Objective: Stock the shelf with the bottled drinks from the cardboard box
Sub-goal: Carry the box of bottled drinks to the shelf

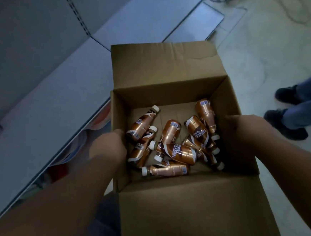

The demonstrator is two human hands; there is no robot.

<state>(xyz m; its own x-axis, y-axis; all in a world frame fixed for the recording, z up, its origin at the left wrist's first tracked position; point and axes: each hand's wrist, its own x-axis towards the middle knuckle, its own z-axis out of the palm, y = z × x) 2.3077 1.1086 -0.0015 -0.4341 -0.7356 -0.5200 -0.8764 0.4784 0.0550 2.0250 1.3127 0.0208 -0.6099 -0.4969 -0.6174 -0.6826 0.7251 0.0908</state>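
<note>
Several bottles [173, 144] lie jumbled on the floor of the cardboard box [173, 94]. My left hand [108, 147] and right hand [233, 130] grip its side walls, fingers curled over the rims. Tilting it could roll bottles and shift the load.

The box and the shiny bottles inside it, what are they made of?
The box looks like brown corrugated cardboard, matte, with creases in its flaps. The bottles are probably plastic wrapped in glossy copper-coloured labels that catch the light, with pale caps that look like plastic too; the picture can't settle what lies under the labels.
</note>
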